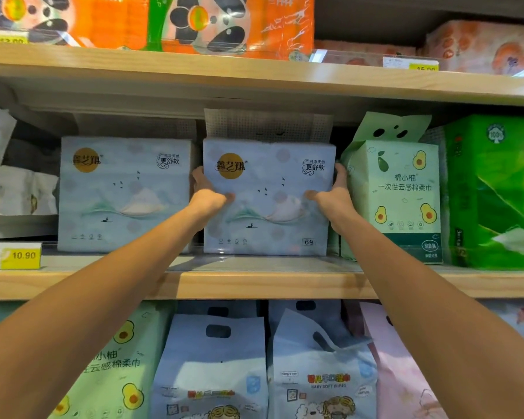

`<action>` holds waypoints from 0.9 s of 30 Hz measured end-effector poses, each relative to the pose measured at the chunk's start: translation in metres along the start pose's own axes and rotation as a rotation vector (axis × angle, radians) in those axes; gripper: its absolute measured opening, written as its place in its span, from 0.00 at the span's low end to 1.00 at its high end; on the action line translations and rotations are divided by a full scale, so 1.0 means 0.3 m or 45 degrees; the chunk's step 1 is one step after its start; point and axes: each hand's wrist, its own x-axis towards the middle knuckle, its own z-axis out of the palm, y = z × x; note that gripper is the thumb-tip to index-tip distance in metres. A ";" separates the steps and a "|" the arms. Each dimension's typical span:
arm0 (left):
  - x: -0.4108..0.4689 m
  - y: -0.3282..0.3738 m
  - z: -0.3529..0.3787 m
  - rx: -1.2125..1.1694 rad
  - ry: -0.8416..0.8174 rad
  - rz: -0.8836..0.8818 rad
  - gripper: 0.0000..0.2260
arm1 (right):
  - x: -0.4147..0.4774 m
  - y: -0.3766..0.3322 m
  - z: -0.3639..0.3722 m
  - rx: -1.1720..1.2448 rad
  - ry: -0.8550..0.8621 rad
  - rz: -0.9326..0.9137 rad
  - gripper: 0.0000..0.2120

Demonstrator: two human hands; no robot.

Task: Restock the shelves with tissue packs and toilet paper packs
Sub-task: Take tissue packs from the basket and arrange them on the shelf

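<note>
Blue tissue pack (pixel 270 176) held upright on the middle shelf (pixel 254 285), left hand (pixel 208 198) clasping its left edge, right hand (pixel 335 195) its right edge, thumbs (pixel 229 197) pressing the front, fingers (pixel 198 176) curled behind, matching pack (pixel 124 195) just left, avocado-print pack (pixel 400 201) just right

Middle shelf (pixel 254 284): one pale blue tissue pack (pixel 270 207) is upright at the front. The left hand (pixel 208 196) grips its left edge and the right hand (pixel 333 193) its right edge, with both thumbs on the front face. A matching pack (pixel 124 195) stands just beside it on the left. An avocado-print pack (pixel 401 201) is against the right hand. The yellow price tag (pixel 20 256) reads 10.90. Orange panda packs (pixel 200 22) are on the shelf above, baby wipes packs (pixel 321 376) on the one below.
</note>
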 end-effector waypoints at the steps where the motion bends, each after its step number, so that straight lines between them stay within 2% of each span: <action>1: 0.002 0.000 -0.001 0.011 -0.005 0.012 0.36 | 0.002 0.000 0.001 -0.001 -0.009 -0.001 0.39; 4: 0.017 -0.009 -0.008 0.029 -0.032 0.013 0.40 | 0.014 -0.004 0.005 -0.005 -0.035 0.010 0.39; 11: 0.041 -0.013 -0.001 0.107 -0.018 -0.007 0.41 | 0.039 0.013 0.013 0.035 -0.082 0.016 0.37; 16: 0.037 -0.012 0.021 0.241 -0.047 -0.080 0.46 | 0.060 0.042 0.017 -0.051 -0.125 -0.023 0.35; 21: 0.038 -0.015 0.022 0.307 -0.068 -0.111 0.48 | 0.085 0.065 0.020 -0.195 -0.139 0.027 0.46; 27: 0.028 -0.013 0.018 0.315 -0.079 -0.104 0.48 | 0.104 0.083 0.025 -0.247 -0.098 0.028 0.49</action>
